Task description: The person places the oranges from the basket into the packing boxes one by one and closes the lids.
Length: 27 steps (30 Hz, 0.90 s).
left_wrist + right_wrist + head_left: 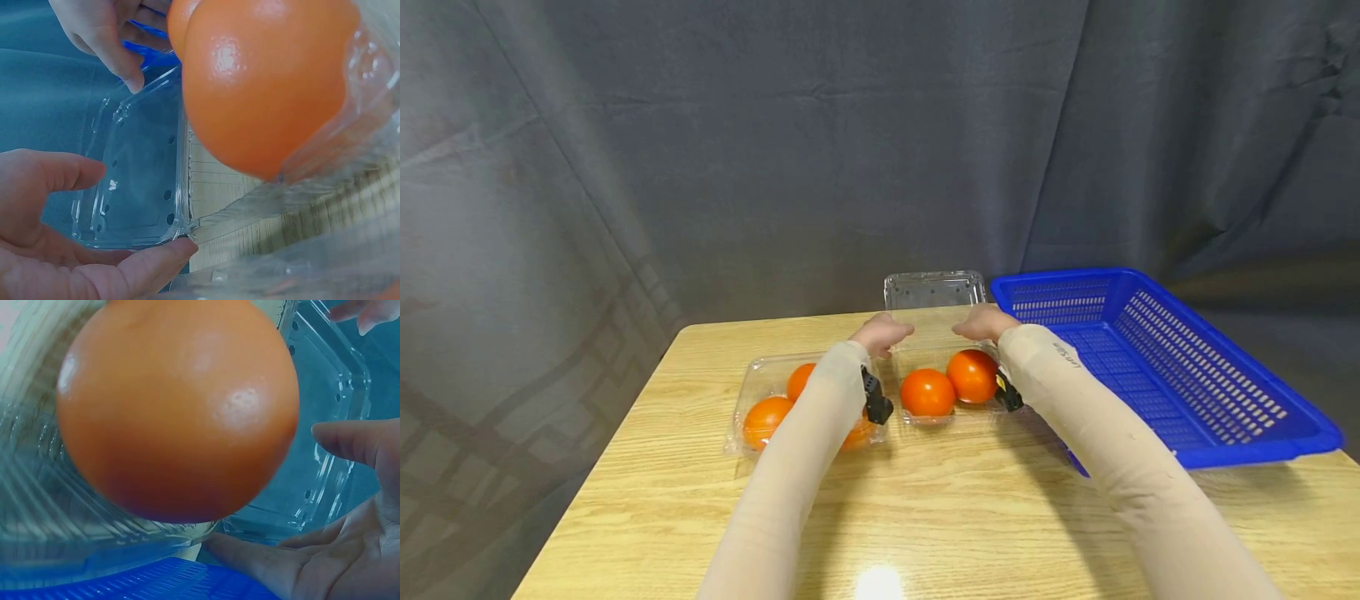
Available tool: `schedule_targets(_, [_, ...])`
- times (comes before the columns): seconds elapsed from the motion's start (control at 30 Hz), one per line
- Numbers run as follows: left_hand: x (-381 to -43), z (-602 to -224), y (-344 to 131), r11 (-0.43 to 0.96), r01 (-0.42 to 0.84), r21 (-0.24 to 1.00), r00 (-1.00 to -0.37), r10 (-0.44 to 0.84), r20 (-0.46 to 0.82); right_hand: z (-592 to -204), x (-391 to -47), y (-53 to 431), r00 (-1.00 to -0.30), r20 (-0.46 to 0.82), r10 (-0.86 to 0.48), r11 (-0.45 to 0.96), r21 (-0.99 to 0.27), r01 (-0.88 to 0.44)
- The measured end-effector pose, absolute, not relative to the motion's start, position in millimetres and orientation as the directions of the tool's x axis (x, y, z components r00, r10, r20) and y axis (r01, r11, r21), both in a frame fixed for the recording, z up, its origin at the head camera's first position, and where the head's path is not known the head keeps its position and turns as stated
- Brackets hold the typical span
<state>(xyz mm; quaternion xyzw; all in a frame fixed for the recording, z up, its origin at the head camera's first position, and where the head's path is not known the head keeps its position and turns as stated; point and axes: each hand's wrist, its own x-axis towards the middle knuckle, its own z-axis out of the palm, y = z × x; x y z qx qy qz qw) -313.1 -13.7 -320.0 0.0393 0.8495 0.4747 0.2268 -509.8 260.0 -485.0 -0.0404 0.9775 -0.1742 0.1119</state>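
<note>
A clear plastic clamshell box lies open on the table, its lid tilted up at the back. Two round, glossy orange fruits sit in its base. My left hand is at the box's back left corner, thumb spread from straight fingers; in the left wrist view a fingertip is right at the lid's hinge corner. On the opposite side, my right hand is held the same way, and in the right wrist view its fingers lie along the corner below the lid. Neither hand grips a fruit.
Left of the open box stands another clear box with several orange fruits, partly hidden by my left forearm. A blue plastic basket takes up the table's right side, close to my right arm. Behind the table hangs a dark grey curtain.
</note>
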Motion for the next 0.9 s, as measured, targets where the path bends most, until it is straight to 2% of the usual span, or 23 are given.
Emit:
schedule_targets(0.13, [-312, -318, -13, 0.516, -0.157, 0.842, -0.9, 0.276, -0.337, -422, -441, 234, -0.97, -0.201, -0.138, 0.941, -0.333, -0.065])
schedule_targets(0.27, [-310, -319, -13, 0.476, -0.162, 0.864, -0.909, 0.269, -0.319, -394, -410, 227, -0.969, -0.176, -0.175, 0.931, -0.349, -0.104])
schedule_targets(0.37, [-311, -320, -12, 0.464, -0.155, 0.872, -0.918, 0.259, -0.301, -376, -392, 220, -0.969, -0.189, -0.158, 0.929, -0.362, -0.081])
schedule_targets(0.53, [-314, -322, -12, 0.475, -0.147, 0.868, -0.932, 0.227, -0.282, -317, -331, 191, -0.961, -0.263, -0.086, 0.929, -0.371, 0.018])
schedule_targets(0.67, [-315, -320, -12, 0.486, -0.133, 0.864, -0.948, 0.191, -0.254, -298, -312, 186, -0.959, -0.277, -0.061, 0.913, -0.404, 0.059])
schedule_targets(0.9, [-314, -314, -12, 0.462, -0.083, 0.883, -0.974, 0.151, -0.171, -297, -312, 188, -0.966, -0.255, -0.041, 0.875, -0.475, 0.088])
